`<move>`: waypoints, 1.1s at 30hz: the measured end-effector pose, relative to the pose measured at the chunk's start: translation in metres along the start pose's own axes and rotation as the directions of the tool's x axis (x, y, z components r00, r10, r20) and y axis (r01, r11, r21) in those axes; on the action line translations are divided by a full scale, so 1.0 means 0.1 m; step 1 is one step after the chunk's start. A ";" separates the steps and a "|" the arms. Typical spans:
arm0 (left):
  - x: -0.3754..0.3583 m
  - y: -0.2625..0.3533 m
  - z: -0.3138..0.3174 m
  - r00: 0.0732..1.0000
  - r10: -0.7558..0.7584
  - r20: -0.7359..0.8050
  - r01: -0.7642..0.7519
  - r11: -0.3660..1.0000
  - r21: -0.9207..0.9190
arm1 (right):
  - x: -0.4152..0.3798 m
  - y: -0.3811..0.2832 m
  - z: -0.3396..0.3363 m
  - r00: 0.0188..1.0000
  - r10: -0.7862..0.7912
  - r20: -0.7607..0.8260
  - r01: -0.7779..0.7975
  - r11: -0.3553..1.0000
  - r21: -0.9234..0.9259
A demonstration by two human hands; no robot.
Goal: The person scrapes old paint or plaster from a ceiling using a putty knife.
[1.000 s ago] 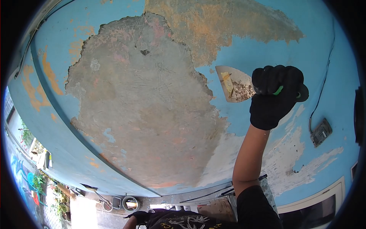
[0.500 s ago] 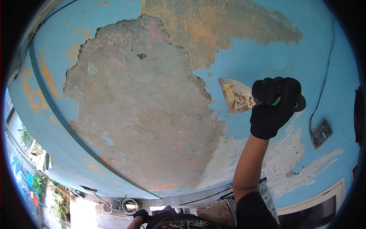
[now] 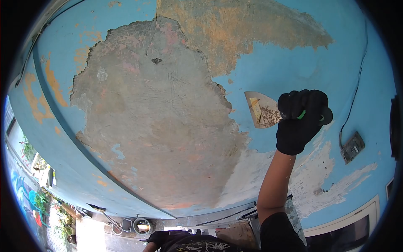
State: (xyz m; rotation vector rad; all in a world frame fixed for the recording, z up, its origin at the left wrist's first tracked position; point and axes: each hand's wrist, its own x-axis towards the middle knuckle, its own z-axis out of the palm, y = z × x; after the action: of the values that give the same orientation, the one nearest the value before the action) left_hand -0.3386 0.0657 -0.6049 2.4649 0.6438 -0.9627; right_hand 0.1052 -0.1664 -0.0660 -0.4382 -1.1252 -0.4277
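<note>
In a black glove, my right hand is wrapped round the green handle of a putty knife. Its wide metal blade points left over the blue paint and carries brown specks and a yellowish strip. The blade overlaps the painted wall just right of the ragged edge of a large bare grey patch. Low in the view, beside my dark shirt, my left hand also wears a black glove; its fingers are mostly hidden.
A small grey electrical box with a cable hangs on the wall at right. Below it is a white-framed opening. A bucket and a long-handled tool stand low at left. A ledge curves along the wall.
My right hand and the putty knife have shifted slightly down, the blade also a little to the right. My left hand has moved slightly at the bottom edge.
</note>
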 end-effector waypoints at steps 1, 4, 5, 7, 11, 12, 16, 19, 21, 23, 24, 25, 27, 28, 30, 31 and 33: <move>-0.12 0.09 -0.13 0.981 0.104 -0.161 -0.124 0.985 -0.117 | -0.01 0.00 0.00 1.000 0.000 0.002 0.000 1.000 -0.002; -0.39 0.08 -0.17 0.971 0.099 -0.216 -0.154 0.954 -0.257 | -0.04 -0.02 0.00 1.000 0.010 -0.023 -0.011 0.999 -0.041; -0.41 0.06 -0.14 0.961 0.142 -0.237 -0.186 0.967 -0.174 | -0.04 -0.02 -0.02 1.000 0.014 -0.006 -0.014 1.000 -0.027; -0.54 0.15 -0.25 0.959 0.126 -0.254 -0.168 0.974 -0.151 | -0.04 -0.03 -0.04 1.000 0.016 0.011 -0.016 1.000 -0.012; -0.56 0.15 -0.28 0.817 0.260 -0.514 -0.345 0.936 -0.075 | -0.07 -0.06 -0.05 1.000 0.025 -0.013 -0.026 0.999 -0.028; -0.50 0.16 -0.21 0.858 0.216 -0.466 -0.269 0.962 -0.049 | -0.09 -0.08 -0.03 0.999 0.027 -0.030 -0.028 0.999 -0.036; -0.24 0.05 -0.08 0.873 0.197 -0.447 -0.239 0.970 -0.038 | -0.08 -0.10 -0.01 1.000 0.024 0.002 -0.024 0.999 -0.037; -0.17 0.09 -0.08 0.842 0.240 -0.483 -0.314 0.946 -0.078 | -0.10 -0.11 -0.02 1.000 0.016 0.018 -0.015 0.998 -0.059; -0.20 0.13 -0.10 0.832 0.251 -0.495 -0.340 0.936 -0.097 | -0.11 -0.10 -0.03 0.999 0.028 0.022 -0.027 0.999 -0.034; -0.33 0.18 -0.30 0.844 0.250 -0.475 -0.343 0.932 -0.118 | -0.11 -0.09 -0.05 0.999 0.038 0.032 -0.037 0.999 -0.037; -0.42 0.28 -0.39 0.861 0.217 -0.461 -0.307 0.943 -0.129 | -0.11 -0.09 -0.05 0.998 0.047 0.040 -0.046 0.998 -0.042; -0.24 0.22 -0.25 0.861 0.215 -0.461 -0.305 0.943 -0.131 | -0.11 -0.09 -0.04 0.998 0.050 0.040 -0.048 0.998 -0.040; 0.30 -0.05 0.18 0.973 0.173 -0.155 -0.108 0.929 0.355 | -0.11 -0.09 -0.03 0.999 0.027 0.030 -0.026 0.998 -0.057; 0.32 -0.11 0.22 0.973 0.170 -0.154 -0.105 0.928 0.359 | -0.11 -0.10 -0.03 0.999 0.025 0.026 -0.024 0.998 -0.056; 0.34 -0.19 0.27 0.950 0.140 -0.278 -0.122 0.989 0.080 | -0.11 -0.11 -0.04 0.999 0.043 0.010 -0.043 0.998 -0.048; 0.23 -0.16 0.15 0.950 0.140 -0.278 -0.122 0.989 0.080 | -0.11 -0.12 -0.05 0.999 0.043 0.010 -0.043 0.998 -0.048; 0.02 -0.07 -0.11 0.999 0.021 -0.041 -0.017 0.997 0.079 | -0.10 -0.12 -0.09 0.999 0.048 0.027 -0.046 0.997 -0.065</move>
State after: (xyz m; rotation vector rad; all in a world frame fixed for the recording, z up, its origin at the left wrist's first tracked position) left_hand -0.3352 0.0778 -0.6006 2.5614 0.6058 -0.9486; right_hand 0.1015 -0.1801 -0.0769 -0.5277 -1.1288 -0.4189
